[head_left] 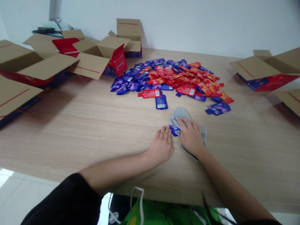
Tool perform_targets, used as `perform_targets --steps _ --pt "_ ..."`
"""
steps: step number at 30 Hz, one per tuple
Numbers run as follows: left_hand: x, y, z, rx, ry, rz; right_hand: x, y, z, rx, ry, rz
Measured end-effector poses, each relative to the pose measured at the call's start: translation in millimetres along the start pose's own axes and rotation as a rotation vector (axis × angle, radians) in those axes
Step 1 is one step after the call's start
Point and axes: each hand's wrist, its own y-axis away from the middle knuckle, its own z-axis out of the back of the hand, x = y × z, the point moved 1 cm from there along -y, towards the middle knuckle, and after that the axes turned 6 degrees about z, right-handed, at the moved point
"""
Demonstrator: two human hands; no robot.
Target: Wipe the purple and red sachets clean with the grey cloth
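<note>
A small blue-purple sachet (pixel 174 130) lies flat on the table between my hands, partly covered by a grey cloth (pixel 179 114). My right hand (pixel 191 136) presses on the bunched cloth, fingers bent over it on top of the sachet's right part. My left hand (pixel 162 144) rests on the tabletop with its fingers stretched out side by side, their tips at the sachet's left edge. A dark edge shows under my right palm; what it belongs to is hidden. Beyond my hands spreads a heap of red sachets (pixel 161 71) and purple sachets (pixel 133 85).
Several open cardboard boxes stand at the left, among them a red-sided box (pixel 119 62). Another box (pixel 128 29) is at the back wall, and an open box (pixel 262 82) sits at the right. A loose purple sachet (pixel 217 108) lies near the heap on the wooden table (pixel 93 131).
</note>
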Motion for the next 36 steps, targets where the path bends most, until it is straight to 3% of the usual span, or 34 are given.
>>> perform_targets --steps 6,9,13,16,18,20,23,26,28,32,36 --pt "-1.3 0.2 1.6 0.029 0.001 0.001 -59.8 22.0 1.9 0.003 0.013 -0.177" --pt "-0.9 0.4 2.1 0.025 0.005 -0.001 -66.9 14.5 15.2 -0.083 -0.101 -0.200" --pt "-0.4 0.1 1.2 0.008 0.010 -0.010 -28.0 -2.7 32.7 -0.255 -0.208 -0.123" --pt "-0.1 -0.3 1.0 0.000 0.017 0.007 11.8 -6.5 26.5 -0.114 -0.133 0.045" --pt "0.3 -0.4 1.4 0.002 0.019 0.013 21.9 -2.0 15.9 -0.010 -0.048 0.091" --pt "0.5 -0.2 1.8 0.002 0.013 -0.002 12.9 6.5 6.1 0.002 0.024 0.025" --pt "0.6 0.0 1.5 0.007 0.006 -0.017 -23.0 19.6 -1.5 -0.039 0.096 -0.146" --pt "0.3 -0.2 0.7 0.010 0.005 -0.004 -55.8 22.7 1.2 -0.031 0.076 -0.230" --pt "0.0 -0.5 0.6 0.010 0.008 0.001 -62.8 17.0 9.2 -0.048 0.009 -0.242" --pt "0.2 -0.7 1.4 0.000 0.009 -0.004 -31.2 -3.0 28.6 -0.175 -0.134 -0.136" --pt "1.1 -0.9 1.5 -0.005 0.006 -0.012 18.7 -11.5 23.8 -0.058 -0.127 0.087"
